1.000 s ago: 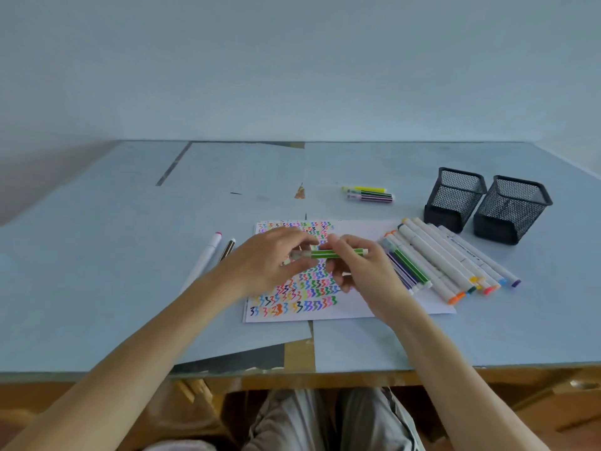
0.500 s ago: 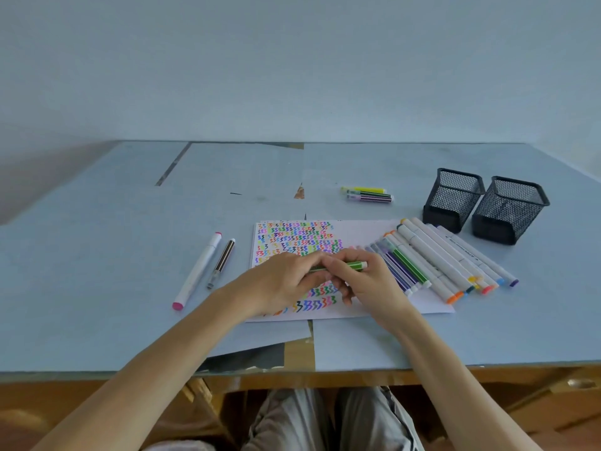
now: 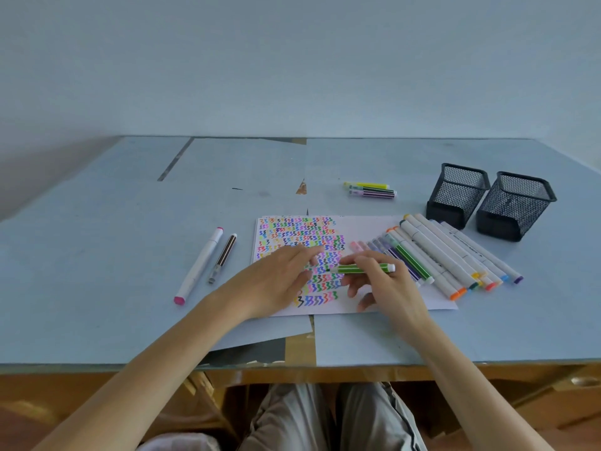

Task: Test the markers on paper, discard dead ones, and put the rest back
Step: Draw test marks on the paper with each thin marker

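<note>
Two mesh cups (image 3: 457,193) stand side by side at the far right of the table (image 3: 97,255). One sheet of paper (image 3: 367,229), its left half filled with coloured squiggles, lies in the middle. Three markers (image 3: 370,190) sit grouped beyond it; two more (image 3: 211,262) lie to its left; a row of markers (image 3: 445,255), too overlapped to count exactly, fans across its right edge.

Right hand (image 3: 383,281) pinches one green marker (image 3: 361,269), uncapped, lying nearly level, tip pointing left just above the squiggles. Left hand (image 3: 276,281) rests on the paper, fingers loosely curled; whether it holds the cap cannot be told.

Against half a second ago: the hands, then joined on the marker, are now apart, and its dark tip is exposed.
</note>
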